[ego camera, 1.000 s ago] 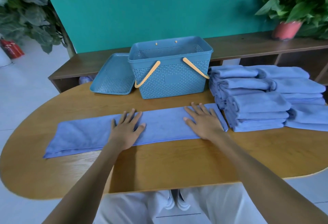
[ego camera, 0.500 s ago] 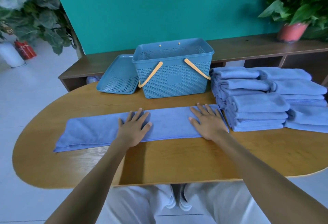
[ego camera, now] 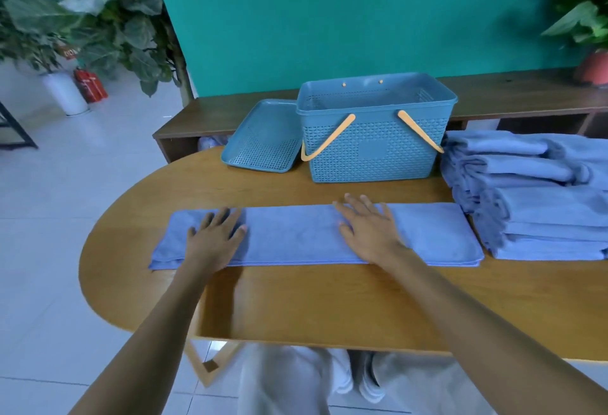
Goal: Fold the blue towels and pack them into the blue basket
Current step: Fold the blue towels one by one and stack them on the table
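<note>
I see both palms flat, fingers straight: left hand (ego camera: 215, 239) & right hand (ego camera: 368, 232) press the long towel (ego camera: 296, 237) on table (ego camera: 329, 299). Basket (ego camera: 375, 138) at 12, lid (ego camera: 263, 138) at 11, folded stack (ego camera: 533, 197) at 2 touching towel's end.

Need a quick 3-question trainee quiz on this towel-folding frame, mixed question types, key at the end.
1. True or false: the basket lid is closed on the blue basket.
2. Which hand lies nearer the towel's left end? A) left hand B) right hand
3. Fill in: the stack of folded towels sits to the ___ of the basket.

Key:
1. False; the lid lies on the table, left of the basket.
2. A; both hands press flat on the long towel.
3. Right.
</note>
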